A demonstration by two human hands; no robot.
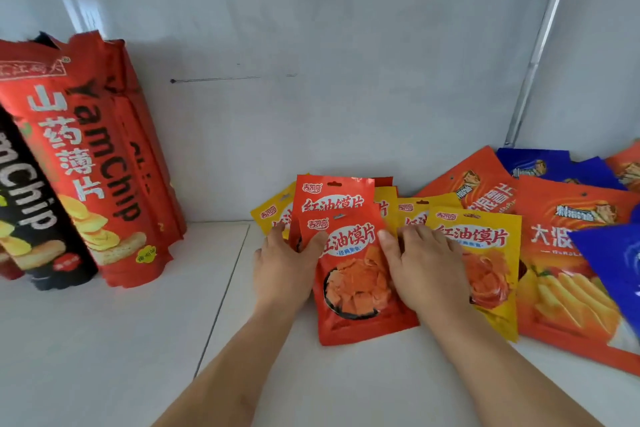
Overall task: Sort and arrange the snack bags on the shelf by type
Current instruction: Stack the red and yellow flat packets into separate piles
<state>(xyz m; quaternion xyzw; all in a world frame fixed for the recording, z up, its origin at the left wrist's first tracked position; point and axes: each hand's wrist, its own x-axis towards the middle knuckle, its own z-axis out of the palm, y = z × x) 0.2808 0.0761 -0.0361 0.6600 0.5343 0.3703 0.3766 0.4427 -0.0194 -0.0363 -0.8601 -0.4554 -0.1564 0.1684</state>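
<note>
Red snack bag [360, 274] lies on the white shelf [104, 340], gripped at its sides by the left hand [284, 267] and right hand [426, 267]. Yellow bags [485, 246] crowd behind; orange bags [561, 274] and blue bags [609, 253] right; tall yam chip bags [90, 163] stand left against the white wall [311, 45]
</note>
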